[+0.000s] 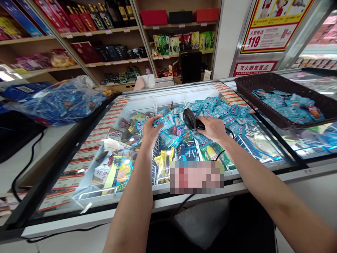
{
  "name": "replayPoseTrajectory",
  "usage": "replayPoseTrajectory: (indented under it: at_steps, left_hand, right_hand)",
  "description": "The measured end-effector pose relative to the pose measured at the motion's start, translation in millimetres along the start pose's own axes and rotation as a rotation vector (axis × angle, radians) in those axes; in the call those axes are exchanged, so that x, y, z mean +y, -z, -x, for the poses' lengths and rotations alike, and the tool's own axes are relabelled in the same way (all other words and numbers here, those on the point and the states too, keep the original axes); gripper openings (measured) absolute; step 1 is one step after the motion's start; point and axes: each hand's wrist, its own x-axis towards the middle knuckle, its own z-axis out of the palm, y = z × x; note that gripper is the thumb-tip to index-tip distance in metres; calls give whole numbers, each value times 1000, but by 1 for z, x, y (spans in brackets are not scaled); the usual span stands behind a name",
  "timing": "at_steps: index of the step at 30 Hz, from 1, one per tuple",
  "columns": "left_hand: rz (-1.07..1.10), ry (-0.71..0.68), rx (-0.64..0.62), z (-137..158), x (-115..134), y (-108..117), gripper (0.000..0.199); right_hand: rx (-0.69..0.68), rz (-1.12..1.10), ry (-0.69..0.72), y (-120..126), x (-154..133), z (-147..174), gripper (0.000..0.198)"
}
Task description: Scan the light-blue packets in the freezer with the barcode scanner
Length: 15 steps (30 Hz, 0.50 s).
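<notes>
My left hand [150, 130] pinches a small light-blue snack packet [166, 121] at its left end, above the glass top of a chest freezer. My right hand [213, 128] is closed around the handle of a black barcode scanner [190, 119]. The scanner's head points toward the packet, a short way to its right. Many similar blue packets [234, 111] lie scattered over the glass behind and to the right of the scanner. A black cable runs from the scanner beneath my right forearm.
On the right a dark brown basket [276, 81] holds more blue packets. At the left lies a clear plastic bag [63, 100] of blue packets. Beneath the freezer glass [86, 175] are ice-cream packages in wire baskets. Stocked shelves [105, 31] stand behind.
</notes>
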Motion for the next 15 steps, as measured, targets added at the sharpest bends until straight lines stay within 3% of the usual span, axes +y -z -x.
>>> replayPoseTrajectory:
  at_steps: [5, 15]
  left_hand:
    - [120, 45, -25, 3, 0, -4, 38]
    - [9, -61, 82, 2, -1, -8, 32]
  right_hand:
    - [1, -32, 19, 3, -2, 1, 42]
    - [-2, -51, 72, 7, -5, 1, 41]
